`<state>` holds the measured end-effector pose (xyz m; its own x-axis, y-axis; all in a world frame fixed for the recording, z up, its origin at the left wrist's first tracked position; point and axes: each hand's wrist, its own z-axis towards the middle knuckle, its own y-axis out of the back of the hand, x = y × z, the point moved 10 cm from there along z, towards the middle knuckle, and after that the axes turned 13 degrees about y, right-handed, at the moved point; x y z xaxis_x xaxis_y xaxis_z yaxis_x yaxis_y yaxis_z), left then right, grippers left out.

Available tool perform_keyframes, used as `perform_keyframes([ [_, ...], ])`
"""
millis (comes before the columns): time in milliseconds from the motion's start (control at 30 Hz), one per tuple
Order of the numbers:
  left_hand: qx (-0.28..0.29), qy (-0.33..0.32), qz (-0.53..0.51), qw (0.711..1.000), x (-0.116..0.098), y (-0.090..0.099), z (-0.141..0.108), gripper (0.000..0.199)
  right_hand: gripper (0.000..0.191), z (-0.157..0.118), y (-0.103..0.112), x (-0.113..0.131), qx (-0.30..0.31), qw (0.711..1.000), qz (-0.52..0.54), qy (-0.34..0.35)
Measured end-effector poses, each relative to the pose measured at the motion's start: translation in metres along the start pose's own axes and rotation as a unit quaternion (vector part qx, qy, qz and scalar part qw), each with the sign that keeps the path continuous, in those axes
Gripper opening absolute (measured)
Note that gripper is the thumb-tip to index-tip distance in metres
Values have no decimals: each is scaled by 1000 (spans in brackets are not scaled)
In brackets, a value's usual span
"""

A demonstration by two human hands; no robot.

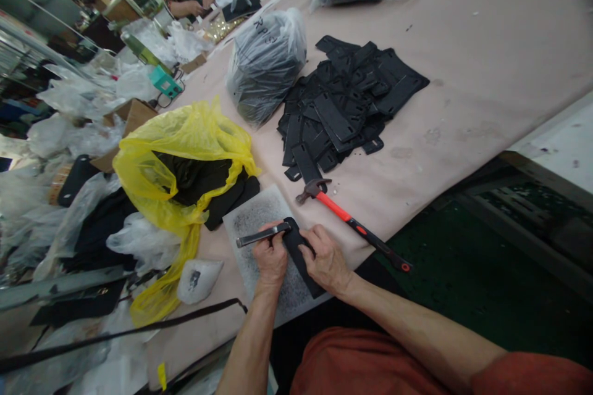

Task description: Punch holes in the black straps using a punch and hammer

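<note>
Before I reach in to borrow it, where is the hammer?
In the head view, the hammer lies beyond and right of the right hand, its head beside the black pieces.

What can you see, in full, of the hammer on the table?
The claw hammer has a dark metallic head, a red shaft and a black grip with red insets. It lies across the table edge, its head against or over the end of a black strip, its grip end overhanging. Neither left hand nor right hand touches it.

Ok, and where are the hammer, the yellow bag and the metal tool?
Hammer [361, 229]: head view, on the handle.
Yellow bag [156, 205]: head view, on the side below its opening.
Metal tool [259, 236]: head view, on the shaft.
</note>
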<state>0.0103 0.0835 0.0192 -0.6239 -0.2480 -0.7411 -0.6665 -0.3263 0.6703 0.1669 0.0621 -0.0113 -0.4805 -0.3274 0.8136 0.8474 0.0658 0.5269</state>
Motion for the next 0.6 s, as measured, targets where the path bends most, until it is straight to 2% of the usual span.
perform_keyframes([
  [167, -21, -57, 16, 998, -8, -1, -2, 19, 29, 0, 0, 1, -2, 1000, -3, 8],
  [367, -21, -74, 49, 996, -12, -4, -2, 19, 30, 1, 0, 0, 9, 1000, -4, 1],
  [533, -22, -91, 76, 993, -19, -4, -3, 20, 30, 1, -1, 2, 47, 999, -4, -4],
  [600, -22, -101, 89, 991, -22, -5, -4, 20, 28, 4, 6, 5, 63, 998, -11, 13],
])
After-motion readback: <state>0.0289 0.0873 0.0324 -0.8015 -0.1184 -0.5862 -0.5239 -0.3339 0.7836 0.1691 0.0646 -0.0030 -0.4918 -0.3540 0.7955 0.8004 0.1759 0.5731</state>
